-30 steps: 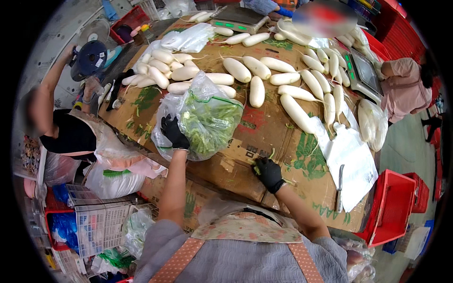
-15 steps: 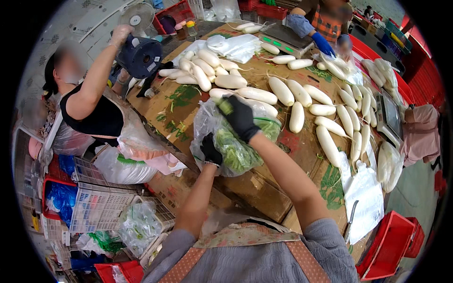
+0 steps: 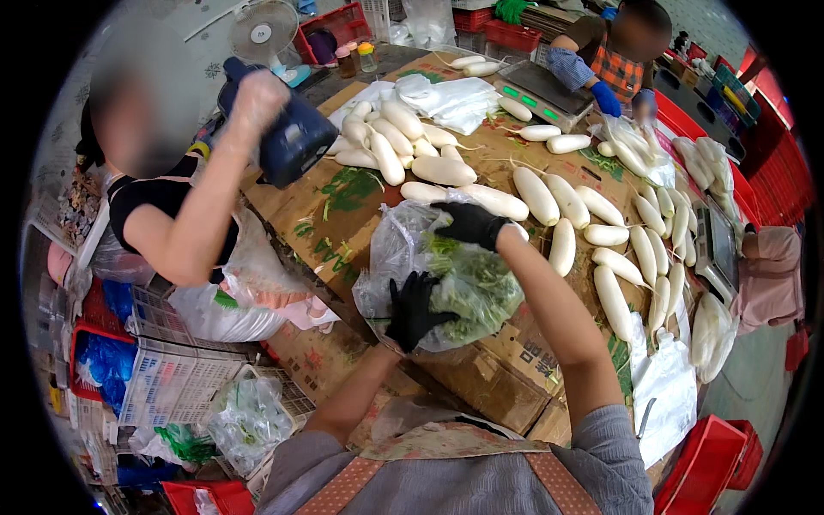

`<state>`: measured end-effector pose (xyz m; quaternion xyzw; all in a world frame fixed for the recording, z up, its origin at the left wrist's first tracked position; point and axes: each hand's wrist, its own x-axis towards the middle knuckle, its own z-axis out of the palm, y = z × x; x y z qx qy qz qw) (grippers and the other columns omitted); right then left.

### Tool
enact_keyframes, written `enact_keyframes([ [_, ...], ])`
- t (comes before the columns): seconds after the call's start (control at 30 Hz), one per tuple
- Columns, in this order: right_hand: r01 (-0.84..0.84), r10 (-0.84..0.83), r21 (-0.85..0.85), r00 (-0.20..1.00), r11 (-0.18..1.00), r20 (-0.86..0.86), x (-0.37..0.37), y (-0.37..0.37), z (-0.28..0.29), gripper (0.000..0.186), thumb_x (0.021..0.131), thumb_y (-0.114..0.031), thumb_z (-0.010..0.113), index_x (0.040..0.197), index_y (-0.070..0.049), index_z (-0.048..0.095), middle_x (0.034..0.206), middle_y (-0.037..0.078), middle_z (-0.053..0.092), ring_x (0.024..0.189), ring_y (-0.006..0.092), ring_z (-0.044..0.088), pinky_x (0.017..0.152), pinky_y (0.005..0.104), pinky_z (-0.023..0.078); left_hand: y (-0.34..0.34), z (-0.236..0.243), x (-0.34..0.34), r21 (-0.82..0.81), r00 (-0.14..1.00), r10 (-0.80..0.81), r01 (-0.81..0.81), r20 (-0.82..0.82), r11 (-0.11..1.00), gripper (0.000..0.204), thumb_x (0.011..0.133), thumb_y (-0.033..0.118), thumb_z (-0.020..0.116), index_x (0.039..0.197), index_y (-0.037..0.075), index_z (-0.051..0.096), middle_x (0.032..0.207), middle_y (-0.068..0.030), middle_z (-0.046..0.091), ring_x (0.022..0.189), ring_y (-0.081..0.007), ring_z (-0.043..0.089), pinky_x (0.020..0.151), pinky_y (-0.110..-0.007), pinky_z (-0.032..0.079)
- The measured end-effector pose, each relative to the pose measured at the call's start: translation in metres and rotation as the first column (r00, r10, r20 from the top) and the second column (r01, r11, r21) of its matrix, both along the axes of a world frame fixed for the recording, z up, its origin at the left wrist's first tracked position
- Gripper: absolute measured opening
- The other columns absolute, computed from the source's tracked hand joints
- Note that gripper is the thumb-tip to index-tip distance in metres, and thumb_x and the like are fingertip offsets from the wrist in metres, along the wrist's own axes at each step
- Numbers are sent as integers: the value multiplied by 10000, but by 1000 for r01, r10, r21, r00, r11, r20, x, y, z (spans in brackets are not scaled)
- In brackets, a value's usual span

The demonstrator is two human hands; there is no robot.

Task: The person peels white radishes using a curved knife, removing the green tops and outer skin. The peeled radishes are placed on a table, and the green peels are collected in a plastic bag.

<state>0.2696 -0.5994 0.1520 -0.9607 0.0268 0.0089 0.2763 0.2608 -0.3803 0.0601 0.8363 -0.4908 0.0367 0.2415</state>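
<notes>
A clear plastic bag (image 3: 395, 257) of leafy greens (image 3: 472, 300) rests at the near part of the cardboard-covered table (image 3: 309, 215). My left hand (image 3: 416, 309), in a black glove, lies against the bag's near left part with fingers spread. My right hand (image 3: 470, 225), also gloved in black, is at the bag's upper part with fingers bent; what is under its fingertips is hidden. Several white radishes (image 3: 539, 196) lie loose and piled just beyond the bag.
A co-worker (image 3: 172, 223) at left holds a dark blue appliance (image 3: 292, 146); others (image 3: 631, 64) work at back and right. Two scales (image 3: 541, 90) (image 3: 717, 249), white bags (image 3: 442, 103) and a knife (image 3: 648, 416) lie on the table. Red crates (image 3: 695, 463) and white crates (image 3: 176, 386) surround it.
My right hand has moved from the table onto the bag; the green piece it held is no longer visible. My left hand's fingers have spread. The left co-worker's appliance has moved over the table.
</notes>
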Motion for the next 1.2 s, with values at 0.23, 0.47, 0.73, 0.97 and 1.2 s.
enact_keyframes([
  [0.23,501,-559,-278,806,819,-194,-51,-79,-31,615,720,-566,512,1021,-35,579,948,181,600,910,297,564,810,355,419,-15,-15,39,-347,952,216,-283,-218,894,531,690,467,643,960,21,541,677,-159,587,637,-322,578,541,-378,445],
  [0.47,416,-385,138,900,899,-204,-41,-109,-102,404,715,-343,601,866,31,619,805,161,622,675,261,584,649,335,451,1,26,31,11,839,494,-510,228,860,890,632,532,641,1299,70,275,1223,-188,406,1064,-336,438,855,-449,358],
  [0.73,239,-68,-314,880,919,469,-52,66,-10,154,690,-114,519,815,-66,594,913,129,561,769,278,545,652,390,430,15,-14,58,-147,637,128,-361,-760,921,672,746,119,588,1302,9,227,1210,-173,445,1077,-273,462,892,-350,374],
  [0.97,-42,121,-352,972,935,204,-65,81,-18,132,730,-96,473,803,-38,565,782,151,571,732,272,561,645,378,437,5,16,33,-224,810,8,-171,-587,959,494,776,308,569,1184,62,439,1085,-184,537,962,-316,528,791,-359,424],
  [1.2,-1,-41,557,997,830,63,-19,22,-9,279,804,-250,525,862,0,633,901,142,624,789,227,593,745,328,451,-3,26,37,-273,587,-43,-311,-809,910,454,781,275,609,1096,-28,487,1074,-108,556,964,-216,524,834,-328,400],
])
